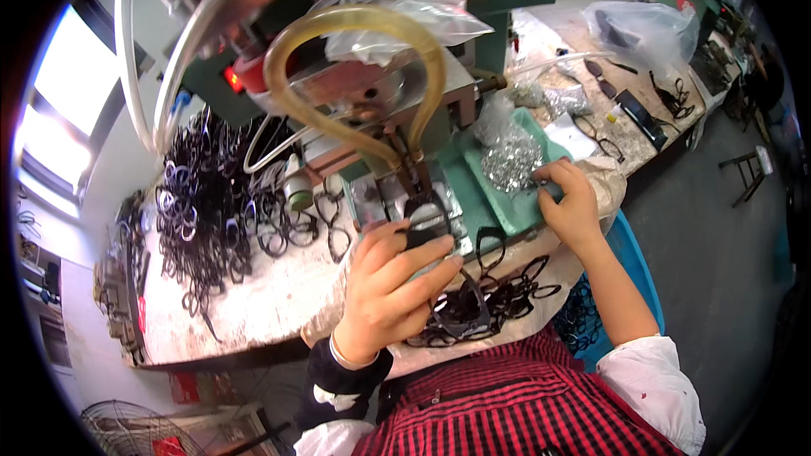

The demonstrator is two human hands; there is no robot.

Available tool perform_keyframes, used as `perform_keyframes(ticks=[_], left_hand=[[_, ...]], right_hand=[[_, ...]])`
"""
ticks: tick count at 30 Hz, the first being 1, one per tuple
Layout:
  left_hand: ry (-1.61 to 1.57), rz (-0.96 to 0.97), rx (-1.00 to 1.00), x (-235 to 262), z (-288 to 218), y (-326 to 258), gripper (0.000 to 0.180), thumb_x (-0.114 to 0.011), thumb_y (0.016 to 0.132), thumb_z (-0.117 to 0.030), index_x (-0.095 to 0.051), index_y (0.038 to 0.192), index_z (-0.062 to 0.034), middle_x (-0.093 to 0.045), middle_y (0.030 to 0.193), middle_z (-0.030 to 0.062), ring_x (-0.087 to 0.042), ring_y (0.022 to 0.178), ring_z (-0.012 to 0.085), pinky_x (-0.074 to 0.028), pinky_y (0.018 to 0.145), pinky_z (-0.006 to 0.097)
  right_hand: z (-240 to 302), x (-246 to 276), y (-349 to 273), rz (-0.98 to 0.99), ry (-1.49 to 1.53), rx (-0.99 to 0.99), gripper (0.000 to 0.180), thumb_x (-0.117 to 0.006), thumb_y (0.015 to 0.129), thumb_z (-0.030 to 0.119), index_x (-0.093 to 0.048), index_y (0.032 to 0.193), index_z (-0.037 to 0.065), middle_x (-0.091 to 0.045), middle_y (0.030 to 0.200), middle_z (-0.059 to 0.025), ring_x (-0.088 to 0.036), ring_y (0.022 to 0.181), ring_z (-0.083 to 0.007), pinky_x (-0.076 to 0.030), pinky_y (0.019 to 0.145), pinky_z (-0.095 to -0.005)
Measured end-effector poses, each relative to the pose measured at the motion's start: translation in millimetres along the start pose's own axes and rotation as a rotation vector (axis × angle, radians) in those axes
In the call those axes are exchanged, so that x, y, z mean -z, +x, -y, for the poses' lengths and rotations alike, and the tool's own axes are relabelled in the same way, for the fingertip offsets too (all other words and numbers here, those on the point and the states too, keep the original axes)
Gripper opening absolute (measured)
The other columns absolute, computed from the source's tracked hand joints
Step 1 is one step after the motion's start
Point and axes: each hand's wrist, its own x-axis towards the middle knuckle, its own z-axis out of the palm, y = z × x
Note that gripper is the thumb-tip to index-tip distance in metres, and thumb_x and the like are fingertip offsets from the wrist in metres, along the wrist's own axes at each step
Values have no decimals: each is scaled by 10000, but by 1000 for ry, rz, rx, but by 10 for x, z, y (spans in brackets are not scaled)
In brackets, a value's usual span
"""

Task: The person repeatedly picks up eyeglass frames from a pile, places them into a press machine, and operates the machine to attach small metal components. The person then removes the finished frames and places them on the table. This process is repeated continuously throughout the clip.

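Note:
My left hand (390,291) is closed around a black eyeglass frame (420,241), holding it under the machine's metal jaws (414,179). Part of that frame is hidden behind my fingers. Over the right edge of a green tray (510,218), my right hand (571,203) has its thumb and fingertips drawn together. They are beside a heap of small shiny metal parts (512,165) in the tray. Whatever those fingertips pinch is too small to make out. Several more black eyeglass frames (463,312) lie at the table's near edge, just below my left hand.
A big pile of black frames (203,203) covers the table's left side. A thick yellowish hose (291,29) loops over the machine, near a clear plastic bag (397,8). At right are sunglasses (601,83) and another bag (646,34). A blue tub (639,266) stands beside me.

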Motion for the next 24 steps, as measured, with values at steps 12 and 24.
perform_keyframes(ticks=[12, 24], left_hand=[[454, -280, 160, 188, -334, -766, 193, -702, 816, -73, -758, 997, -113, -681, 1198, 141, -644, 1003, 291, -478, 993, 452], [868, 146, 685, 802, 1564, -1604, 237, -679, 711, 0, -699, 937, -70, -592, 943, 99, -590, 916, 321, -493, 759, 425]], right_hand=[[-18, -227, -225, -139, -6, -176, 118, -705, 828, 82, -686, 934, 35, -680, 808, -103, -664, 740, -207, -515, 703, -305], [238, -360, 6, -103, 232, -105, 154, -730, 777, 11, -723, 930, 10, -709, 905, -116, -673, 847, -256, -518, 771, -344]])
